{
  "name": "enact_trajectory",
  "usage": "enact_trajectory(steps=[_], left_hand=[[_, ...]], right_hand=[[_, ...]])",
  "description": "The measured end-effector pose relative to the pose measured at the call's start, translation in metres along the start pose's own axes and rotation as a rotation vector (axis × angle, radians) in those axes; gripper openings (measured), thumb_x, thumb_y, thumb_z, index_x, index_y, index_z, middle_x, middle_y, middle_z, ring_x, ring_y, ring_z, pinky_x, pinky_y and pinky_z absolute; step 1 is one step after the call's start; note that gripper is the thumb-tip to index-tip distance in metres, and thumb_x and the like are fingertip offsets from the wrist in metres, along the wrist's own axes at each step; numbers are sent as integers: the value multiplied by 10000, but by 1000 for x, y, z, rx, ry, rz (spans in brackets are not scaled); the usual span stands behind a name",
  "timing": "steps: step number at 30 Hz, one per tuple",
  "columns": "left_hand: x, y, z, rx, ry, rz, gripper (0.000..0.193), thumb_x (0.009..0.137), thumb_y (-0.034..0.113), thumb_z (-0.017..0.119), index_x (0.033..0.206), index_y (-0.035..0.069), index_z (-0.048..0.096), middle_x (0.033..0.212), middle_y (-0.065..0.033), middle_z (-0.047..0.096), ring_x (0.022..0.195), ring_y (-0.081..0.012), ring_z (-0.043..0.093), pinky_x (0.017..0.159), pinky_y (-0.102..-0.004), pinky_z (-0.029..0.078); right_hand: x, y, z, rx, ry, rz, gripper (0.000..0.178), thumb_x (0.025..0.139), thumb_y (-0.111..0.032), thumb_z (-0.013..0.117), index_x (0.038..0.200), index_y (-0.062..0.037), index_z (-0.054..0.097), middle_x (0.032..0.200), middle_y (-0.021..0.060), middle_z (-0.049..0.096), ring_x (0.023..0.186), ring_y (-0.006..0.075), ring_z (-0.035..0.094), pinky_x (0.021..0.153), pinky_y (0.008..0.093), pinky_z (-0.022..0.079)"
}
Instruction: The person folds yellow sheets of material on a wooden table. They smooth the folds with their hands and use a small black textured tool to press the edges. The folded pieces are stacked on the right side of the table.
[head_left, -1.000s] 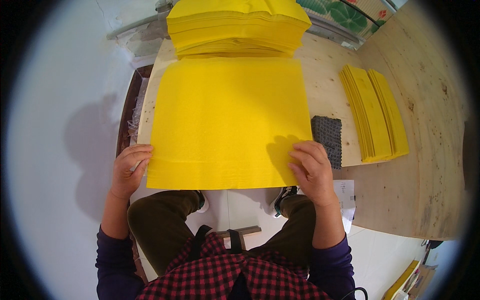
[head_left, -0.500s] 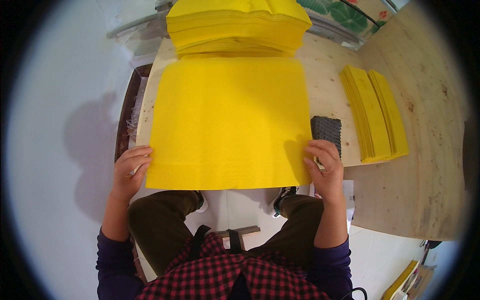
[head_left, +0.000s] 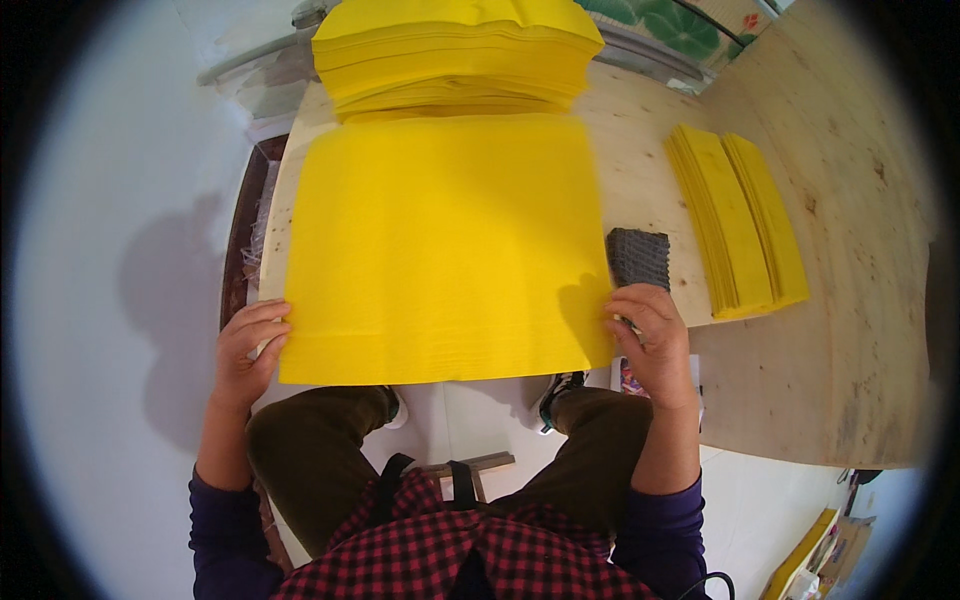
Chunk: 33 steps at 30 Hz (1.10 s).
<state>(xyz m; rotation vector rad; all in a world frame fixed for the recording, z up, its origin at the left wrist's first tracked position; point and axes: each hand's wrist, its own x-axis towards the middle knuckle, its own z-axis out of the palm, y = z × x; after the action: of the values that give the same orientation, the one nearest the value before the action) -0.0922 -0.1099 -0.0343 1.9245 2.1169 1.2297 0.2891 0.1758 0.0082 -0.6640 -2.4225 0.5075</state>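
L hand (head_left: 247,345) sits at the near-left corner of the big flat yellow paper sheet (head_left: 440,245), fingers curled loosely vs the sheet's left edge, thumb side on the corner; can't tell if it pinches the paper or only rests there. Sheet lies flat on the pale plywood tabletop (head_left: 640,160), near edge overhanging the tabletop rim twd the person, above olive-green trouser knees (head_left: 320,440). A faint crease line runs parallel to the near edge, just inside it. Past the sheet's far edge, touching it or nearly so, stands a thick stack of same yellow paper sheets (head_left: 455,50), several layers fanned at the front. R hand (head_left: 650,335) is at the sheet's near-right corner, fingers bent & close together, fingertips on the sheet's right edge; grip not clear, looks like a light hold on the edge. Just beyond R hand, beside the sheet's right edge, lies a small dark grey ribbed block (head_left: 638,257). Further right, well apart from the sheet, two rows of narrow folded yellow paper strips (head_left: 735,220) lie side by side, overlapping like shingles. Bottom of view: red-black checked apron (head_left: 450,545) & dark purple sleeves.
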Motion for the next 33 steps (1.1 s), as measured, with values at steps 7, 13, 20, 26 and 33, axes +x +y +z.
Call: enact_trajectory(steps=[7, 13, 20, 26, 33], left_hand=[[-1, -1, -1, 5, -10, -8, 247, 720, -115, 668, 920, 30, 657, 1082, -141, 679, 1064, -320, 632, 921, -402, 487], [-2, -1, 0, 28, -11, -15, 237, 714, -119, 665, 901, 26, 652, 1088, -143, 678, 1067, -322, 631, 936, -408, 482], [-2, 0, 0, 9, -18, -43, 226, 724, -114, 656, 902, 25, 648, 1093, -136, 676, 1079, -316, 625, 946, -409, 478], [-2, 3, 0, 5, -22, -69, 213, 731, -110, 656, 897, 25, 649, 1092, -135, 676, 1082, -313, 623, 947, -403, 478], [-2, 5, -1, 25, -12, -61, 217, 731, -111, 659, 901, 23, 655, 1089, -136, 678, 1078, -312, 625, 946, -397, 480]], right_hand=[[-5, 8, -6, 72, 16, 80, 221, 725, 53, 719, 928, -27, 681, 1005, 102, 660, 972, 287, 607, 849, 354, 497], [-8, 15, -2, 178, -28, 102, 271, 708, 65, 723, 957, -33, 685, 1046, 106, 654, 1006, 283, 598, 871, 350, 486], [-6, 22, 3, 148, -46, 74, 259, 695, 66, 730, 931, -32, 688, 1029, 98, 657, 996, 277, 604, 863, 347, 490], [-5, 24, 8, 107, -12, 19, 199, 713, 30, 733, 897, -30, 685, 974, 103, 662, 936, 290, 611, 816, 353, 503], [-2, 20, 9, 9, 34, -50, 141, 722, 7, 726, 849, -28, 676, 928, 95, 661, 889, 299, 615, 782, 361, 509]])
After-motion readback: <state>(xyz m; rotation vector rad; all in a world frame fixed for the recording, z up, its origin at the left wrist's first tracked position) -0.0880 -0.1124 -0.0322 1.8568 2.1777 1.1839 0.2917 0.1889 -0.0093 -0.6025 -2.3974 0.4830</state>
